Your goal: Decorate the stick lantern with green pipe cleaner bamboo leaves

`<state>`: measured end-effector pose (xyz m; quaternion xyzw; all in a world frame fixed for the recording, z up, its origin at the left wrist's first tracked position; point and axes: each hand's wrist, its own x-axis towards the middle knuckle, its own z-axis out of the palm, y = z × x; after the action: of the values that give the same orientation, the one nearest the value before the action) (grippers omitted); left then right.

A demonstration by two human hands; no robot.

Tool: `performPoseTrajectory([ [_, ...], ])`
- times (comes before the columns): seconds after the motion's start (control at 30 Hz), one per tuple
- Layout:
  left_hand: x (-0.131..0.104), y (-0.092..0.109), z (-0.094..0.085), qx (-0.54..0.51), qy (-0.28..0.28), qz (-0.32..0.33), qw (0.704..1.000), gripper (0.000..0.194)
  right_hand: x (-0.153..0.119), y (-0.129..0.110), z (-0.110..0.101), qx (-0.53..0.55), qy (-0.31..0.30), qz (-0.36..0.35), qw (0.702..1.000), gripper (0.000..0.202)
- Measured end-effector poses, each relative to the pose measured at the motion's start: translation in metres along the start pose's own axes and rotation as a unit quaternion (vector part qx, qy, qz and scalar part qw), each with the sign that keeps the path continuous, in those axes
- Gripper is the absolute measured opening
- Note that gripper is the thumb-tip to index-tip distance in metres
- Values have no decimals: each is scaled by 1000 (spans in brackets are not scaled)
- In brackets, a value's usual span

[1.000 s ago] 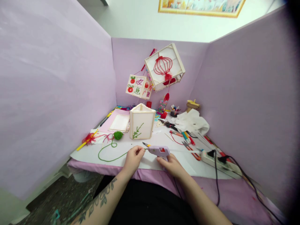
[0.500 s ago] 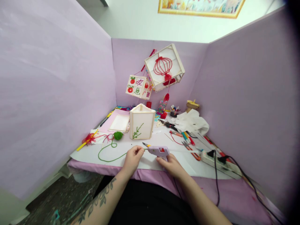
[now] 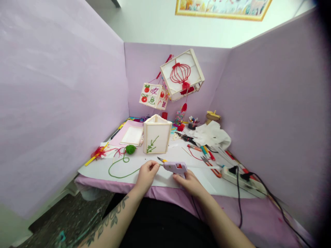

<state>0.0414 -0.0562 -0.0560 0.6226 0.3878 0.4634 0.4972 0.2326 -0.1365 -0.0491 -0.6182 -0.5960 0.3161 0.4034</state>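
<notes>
Our left hand (image 3: 148, 172) pinches the green yarn (image 3: 121, 177) between thumb and fingertips, its short end poking out toward the nozzle of the lilac glue gun (image 3: 176, 167); whether tip and nozzle touch is too small to tell. Our right hand (image 3: 190, 182) is wrapped around the gun's grip, and we cannot tell whether a finger presses the trigger. Compared with half a second ago, both hands, the yarn and the gun keep the same pose; only our whole view has shifted very slightly.

Just behind the nozzle lies a craft knife (image 3: 161, 159), partly hidden from us by the gun. Past it, the three-sided lantern (image 3: 157, 132) stands upright on the white table sheet (image 3: 93, 172), a green sprig on its front panel. Left of our left hand the yarn loops back to its green ball (image 3: 130, 149), with a flat white panel (image 3: 132, 135) beyond and tangled red yarn (image 3: 98, 152) farther left. To our right, orange-handled scissors (image 3: 215, 171) lie near the power strip (image 3: 244, 182), and crumpled white paper (image 3: 212, 136) crowds the back right. Farther out, a big lantern (image 3: 179, 77) and a smaller lantern (image 3: 150, 94) hang before the lilac back wall (image 3: 142, 62)
</notes>
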Motion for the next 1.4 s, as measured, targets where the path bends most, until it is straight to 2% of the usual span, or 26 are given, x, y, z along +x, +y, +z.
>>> performPoseTrajectory([
  [0.4, -2, 5, 0, -16, -17, -11, 1000, 20, 1, -1, 0, -3, 9, 6, 1000, 38],
  [0.6, -1, 1, -1, -52, -4, -17, 998, 24, 1, 1, 0, 7, 4, 5, 1000, 37],
  [0.73, -1, 2, 0, -69, 4, -27, 997, 24, -1, 5, 1, 119, 4, 9, 993, 35],
  [0.83, 0, 3, 2, -86, 4, -39, 996, 24, -3, 8, 1, 187, 25, 12, 982, 49],
  [0.93, 0, 5, 2, -120, -1, -69, 990, 27, -2, 9, -8, 225, 76, 18, 971, 60],
  [1.0, 0, 6, 1, -149, -6, -94, 984, 31, 3, 8, -19, 201, 118, 51, 971, 57],
  [1.13, 1, 10, -4, -204, -13, -126, 971, 40, 20, 10, -39, 74, 162, 135, 975, 47],
  [1.23, 2, 12, -6, -235, -14, -131, 963, 44, 33, 18, -43, 4, 182, 141, 973, 44],
  [1.4, 1, 13, -7, -264, -22, -121, 957, 45, 41, 25, -39, -107, 204, 132, 964, 41],
])
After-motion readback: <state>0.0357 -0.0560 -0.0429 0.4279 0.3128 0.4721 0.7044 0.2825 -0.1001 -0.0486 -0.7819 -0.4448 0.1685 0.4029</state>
